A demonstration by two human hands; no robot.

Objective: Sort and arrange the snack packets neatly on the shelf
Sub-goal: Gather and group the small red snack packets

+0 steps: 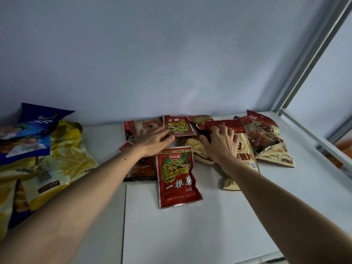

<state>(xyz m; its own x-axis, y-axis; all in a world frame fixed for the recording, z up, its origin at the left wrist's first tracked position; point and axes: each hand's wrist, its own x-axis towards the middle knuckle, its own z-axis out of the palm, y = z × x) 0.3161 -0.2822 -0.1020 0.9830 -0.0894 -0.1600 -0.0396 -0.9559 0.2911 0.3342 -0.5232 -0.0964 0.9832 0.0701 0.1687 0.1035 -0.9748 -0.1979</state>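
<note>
The light is dim and cool, giving the pale back wall a bluish-grey cast. The brightest area lies to the right, beyond the white metal frame post; the white shelf surface is lighter on that side. Soft shadows gather under the packets left of the post. The red foil packet with green onion print shows mild sheen. The post bows from wide-angle distortion, and detail is soft throughout.

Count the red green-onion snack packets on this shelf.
3 visible: front packet lying nearest, back packet by the wall at the left hand, third packet partly buried beside it. More may be hidden.
</note>
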